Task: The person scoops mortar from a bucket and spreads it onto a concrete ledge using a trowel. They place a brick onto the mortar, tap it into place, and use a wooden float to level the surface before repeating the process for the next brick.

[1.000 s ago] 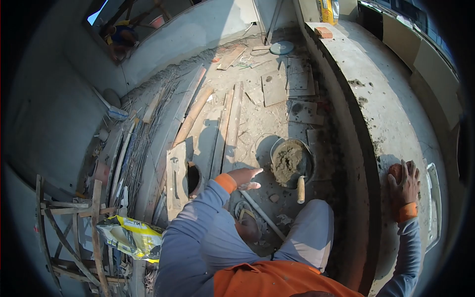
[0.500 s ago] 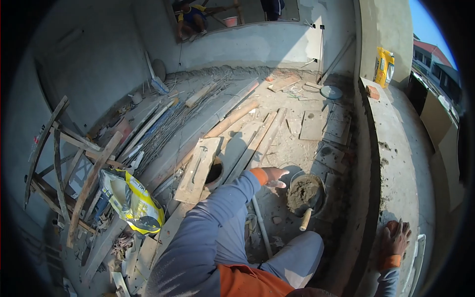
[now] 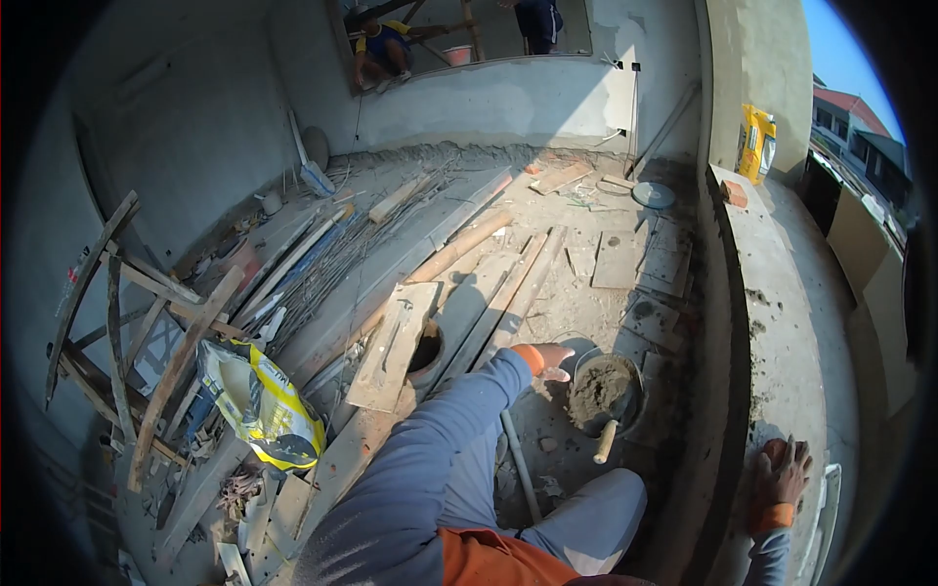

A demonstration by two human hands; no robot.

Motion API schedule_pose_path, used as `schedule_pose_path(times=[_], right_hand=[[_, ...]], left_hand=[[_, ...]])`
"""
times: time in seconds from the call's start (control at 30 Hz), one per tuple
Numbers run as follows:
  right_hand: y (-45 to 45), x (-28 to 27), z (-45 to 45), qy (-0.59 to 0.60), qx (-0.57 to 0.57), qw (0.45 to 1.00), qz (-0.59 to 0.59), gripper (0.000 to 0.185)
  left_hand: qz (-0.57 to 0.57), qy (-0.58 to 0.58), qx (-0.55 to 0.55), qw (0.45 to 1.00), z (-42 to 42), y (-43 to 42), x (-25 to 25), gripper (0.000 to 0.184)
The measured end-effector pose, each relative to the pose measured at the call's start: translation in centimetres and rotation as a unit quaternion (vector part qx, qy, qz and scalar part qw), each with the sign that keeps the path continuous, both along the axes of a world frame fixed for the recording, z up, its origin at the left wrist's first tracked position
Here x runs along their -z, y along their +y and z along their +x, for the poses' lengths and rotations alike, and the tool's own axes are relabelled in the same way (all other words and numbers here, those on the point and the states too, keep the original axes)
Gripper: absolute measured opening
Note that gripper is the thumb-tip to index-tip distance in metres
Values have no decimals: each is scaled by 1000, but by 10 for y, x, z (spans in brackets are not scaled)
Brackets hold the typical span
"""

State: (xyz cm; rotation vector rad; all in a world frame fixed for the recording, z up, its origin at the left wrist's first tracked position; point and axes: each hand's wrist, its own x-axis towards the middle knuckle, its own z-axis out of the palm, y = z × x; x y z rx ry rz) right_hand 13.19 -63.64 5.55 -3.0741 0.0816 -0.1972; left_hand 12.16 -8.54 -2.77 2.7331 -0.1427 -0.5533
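Note:
My left hand (image 3: pixel 554 361) reaches out over the floor at the left rim of a round bucket (image 3: pixel 640 402). Its fingers are stretched and nothing shows in them. Grey wet mortar (image 3: pixel 598 389) fills much of the bucket. A trowel's wooden handle (image 3: pixel 606 441) sticks out over the near rim; its blade is hidden in the mortar. On the low wall (image 3: pixel 782 361) at the right, my right hand (image 3: pixel 784 477) rests around a reddish piece of brick (image 3: pixel 774 450), its fingers partly over it.
A brick piece (image 3: pixel 733 193) and a yellow bag (image 3: pixel 756 145) stand farther along the wall. Planks (image 3: pixel 498 298), a torn cement bag (image 3: pixel 264 405) and a wooden trestle (image 3: pixel 186 361) crowd the left. Beyond the opening, a person (image 3: pixel 383 49) squats near a pink bucket (image 3: pixel 457 56).
My left hand has moved right, closer to the bucket's rim. The view has tilted slightly. My right hand stays in place on the wall.

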Motion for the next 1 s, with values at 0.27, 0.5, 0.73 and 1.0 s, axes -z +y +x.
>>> schedule_pose_path(times=[0.27, 0.5, 0.73, 1.0], right_hand=[[5, 5, 0, -20, 16, 1000, 7, 68], [-8, 20, 16, -107, -25, 993, 52, 62], [-27, 38, 24, -110, 5, 993, 32, 64], [40, 17, 34, -74, 89, 993, 26, 62]], left_hand=[[5, -44, 24, 999, 55, 10, 41, 80], [10, -6, -9, 1000, 128, 2, 84, 90], [-9, 91, -57, 994, 191, 7, 135, 100], [-88, 126, 27, 988, 238, 1, 167, 102]])
